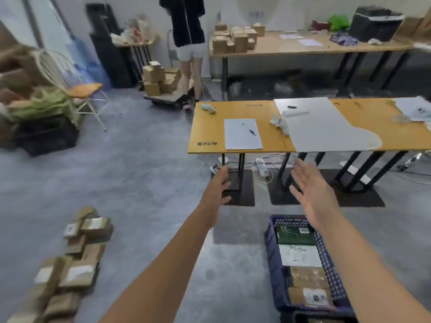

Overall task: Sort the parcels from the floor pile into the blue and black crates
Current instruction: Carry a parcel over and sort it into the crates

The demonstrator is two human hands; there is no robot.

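Note:
A pile of brown cardboard parcels with white labels lies on the grey floor at the lower left. The blue crate stands at the lower right and holds a green parcel, a white one and brown ones. Both my arms reach forward above the floor. My left hand holds nothing, its fingers loosely bent. My right hand is spread flat and empty, just beyond the crate's far rim. A dark crate edge shows at the bottom.
A yellow table with papers and a pen stands ahead, cables and a power strip under it. A person stands at the back by stacked boxes. A chair and a black crate sit at the left.

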